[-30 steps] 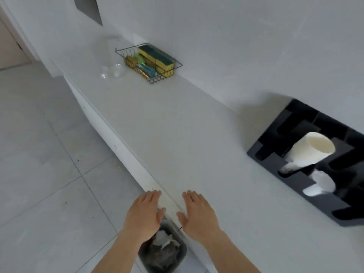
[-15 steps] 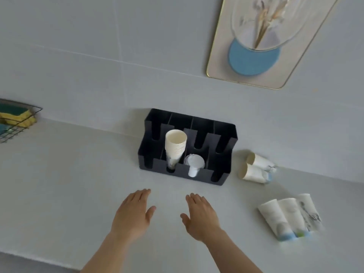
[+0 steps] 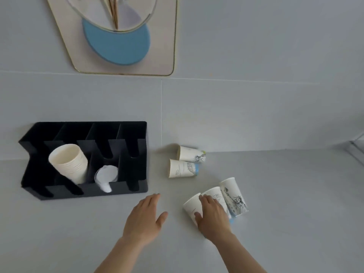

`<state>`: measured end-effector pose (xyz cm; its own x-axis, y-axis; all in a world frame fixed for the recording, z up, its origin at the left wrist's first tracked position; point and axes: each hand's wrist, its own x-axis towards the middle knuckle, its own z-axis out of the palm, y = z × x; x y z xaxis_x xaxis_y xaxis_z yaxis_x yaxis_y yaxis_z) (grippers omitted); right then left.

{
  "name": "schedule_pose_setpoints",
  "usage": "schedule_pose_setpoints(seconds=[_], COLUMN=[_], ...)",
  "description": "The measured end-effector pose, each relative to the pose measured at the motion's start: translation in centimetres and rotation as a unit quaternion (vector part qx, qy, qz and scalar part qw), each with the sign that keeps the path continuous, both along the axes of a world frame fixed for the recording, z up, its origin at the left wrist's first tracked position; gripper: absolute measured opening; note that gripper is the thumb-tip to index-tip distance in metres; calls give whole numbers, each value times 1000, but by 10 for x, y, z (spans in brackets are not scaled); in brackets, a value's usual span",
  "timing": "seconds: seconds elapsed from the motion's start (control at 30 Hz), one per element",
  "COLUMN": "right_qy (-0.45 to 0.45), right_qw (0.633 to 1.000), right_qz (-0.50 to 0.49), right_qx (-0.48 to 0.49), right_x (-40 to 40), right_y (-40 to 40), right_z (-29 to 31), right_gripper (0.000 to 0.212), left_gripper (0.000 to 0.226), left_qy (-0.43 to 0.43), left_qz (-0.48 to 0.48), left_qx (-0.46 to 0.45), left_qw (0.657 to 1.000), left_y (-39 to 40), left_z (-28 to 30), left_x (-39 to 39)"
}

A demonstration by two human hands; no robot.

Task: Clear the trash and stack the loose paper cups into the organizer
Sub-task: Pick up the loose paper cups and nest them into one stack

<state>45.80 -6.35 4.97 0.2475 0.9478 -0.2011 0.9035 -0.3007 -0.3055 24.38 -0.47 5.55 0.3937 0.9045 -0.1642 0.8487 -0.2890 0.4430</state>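
Head view: cup-gathering step. Right hand spread flat over the nearest of three fallen cups at lower right, not yet gripping. Left hand open, empty, hovering. Organizer at left. Next: close fingers, nest cups.

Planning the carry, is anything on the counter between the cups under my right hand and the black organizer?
Nothing visible blocks it. Between the three lying cups and the organizer lies bare counter; only the open left hand hovers there.
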Motion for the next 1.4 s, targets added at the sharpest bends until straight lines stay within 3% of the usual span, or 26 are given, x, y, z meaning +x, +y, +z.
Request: schedule_pose_setpoints(seconds=[0.23,0.5,0.6,0.73,0.83,1.0,1.1,1.27,1.4], right_qy=[16,49,57,75,91,141,160,177,188], right_qw=[999,997,996,994,992,983,979,973,964], right_qz=[-45,-57,-67,-77,-87,-118,-127,-131,-105], right_qx=[23,20,6,-17,-18,-3,10,71,159], right_x=[65,85,83,81,78,66,60,51,50], right_y=[8,21,21,20,17,7,-1,-7,-1], right_z=[-21,-31,-33,-36,-38,-43,-44,-37,-15], right_gripper=[45,67,79,85,78,65,61,61,80], left_gripper=[75,102,104,91,98,111,103,96,103], left_qy=[22,-15,-34,-54,-120,-199,-210,-230,-256], left_qz=[20,192,218,226,230,150,124,138,160], left_qx=[-78,-236,-256,-220,-172,-57,-16,-10,-23], left_qw=[997,952,941,947,950,967,970,963,953], left_y=[-3,4,4,0,-5,-14,-21,-40,-47], left_z=[-23,-43,-49,-53,-47,-37,-37,-43,-44], left_x=[85,136,146,143,128,95,80,66,63])
